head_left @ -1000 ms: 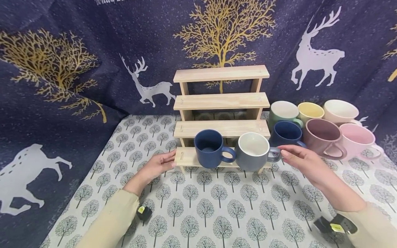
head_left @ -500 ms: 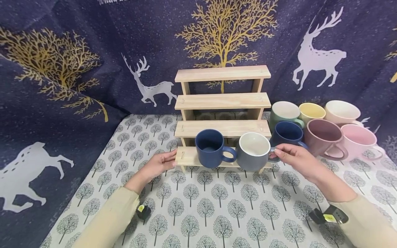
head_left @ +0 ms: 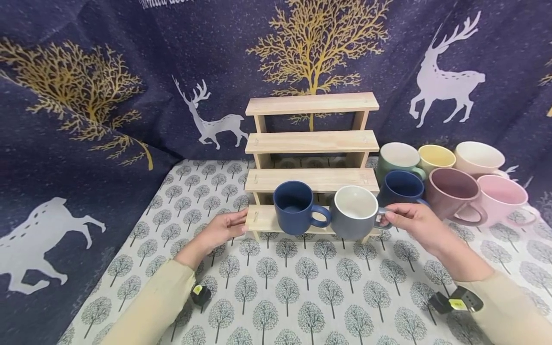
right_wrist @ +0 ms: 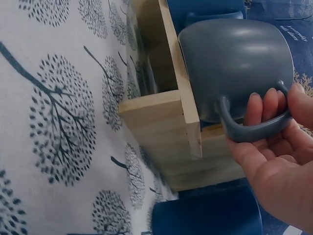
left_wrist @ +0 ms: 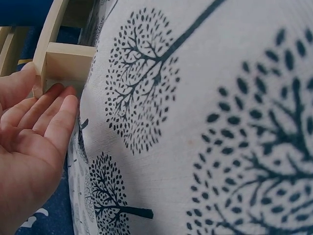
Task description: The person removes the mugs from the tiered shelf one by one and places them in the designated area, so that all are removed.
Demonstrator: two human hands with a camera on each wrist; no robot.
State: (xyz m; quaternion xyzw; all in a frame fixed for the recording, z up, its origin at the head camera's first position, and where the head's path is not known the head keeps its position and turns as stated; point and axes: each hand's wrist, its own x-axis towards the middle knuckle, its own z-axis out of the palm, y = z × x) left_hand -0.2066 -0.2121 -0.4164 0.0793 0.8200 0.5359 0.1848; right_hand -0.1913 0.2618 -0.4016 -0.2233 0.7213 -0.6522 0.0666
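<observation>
In the head view my left hand [head_left: 221,233] is at the left end of a stepped wooden shelf [head_left: 311,181]. The left wrist view shows that hand's thumb and fingers [left_wrist: 61,115] on either side of the lowest board's end [left_wrist: 40,81]. My right hand [head_left: 411,225] holds a grey mug [head_left: 352,222] with a white inside by its handle. From the right wrist, the fingers pass through the handle [right_wrist: 254,131] and the thumb lies over it. The grey mug stands upright on the lowest step. Left of it is a dark blue mug [head_left: 293,211], its handle toward the grey one.
Right of the shelf several mugs crowd together: green [head_left: 396,160], yellow [head_left: 435,158], cream [head_left: 479,158], dark blue [head_left: 403,189], mauve [head_left: 453,194] and pink [head_left: 502,199]. A tree-print cloth [head_left: 302,297] covers the table. Behind hangs a dark blue deer-print curtain [head_left: 207,43].
My right hand has shifted left, its fingers now further into the grey mug's handle. The left hand stays at the shelf's end, and both mugs keep their places on the step.
</observation>
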